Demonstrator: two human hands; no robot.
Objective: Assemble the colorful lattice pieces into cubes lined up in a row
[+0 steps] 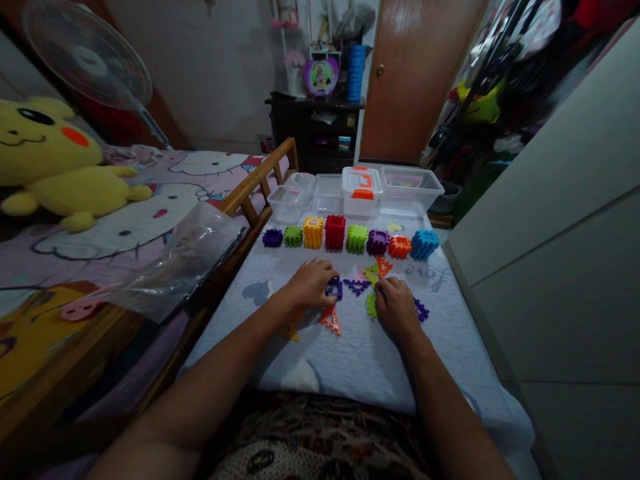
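My left hand (313, 283) is closed on a purple square building tile (335, 289) with an open middle, low over the cloth. My right hand (397, 305) rests to the right with its fingers curled down; what they pinch, if anything, is hidden. A green tile (371, 306) pokes out beside its fingers. Between the hands lies a purple triangle tile (357, 287). Just beyond the right hand are a lime triangle tile (371, 274) and an orange triangle tile (384, 267). Nearer me lie a salmon triangle tile (331, 321) and a yellow tile (293, 328), partly behind my left arm.
Stacks of tiles stand in a row across the table, among them a red stack (335, 233) and a blue stack (425, 245). Behind them are clear plastic boxes (413, 189) and a lidded box (361, 190). A wooden bed rail (260, 177) borders the left side, a white cabinet (560, 253) the right.
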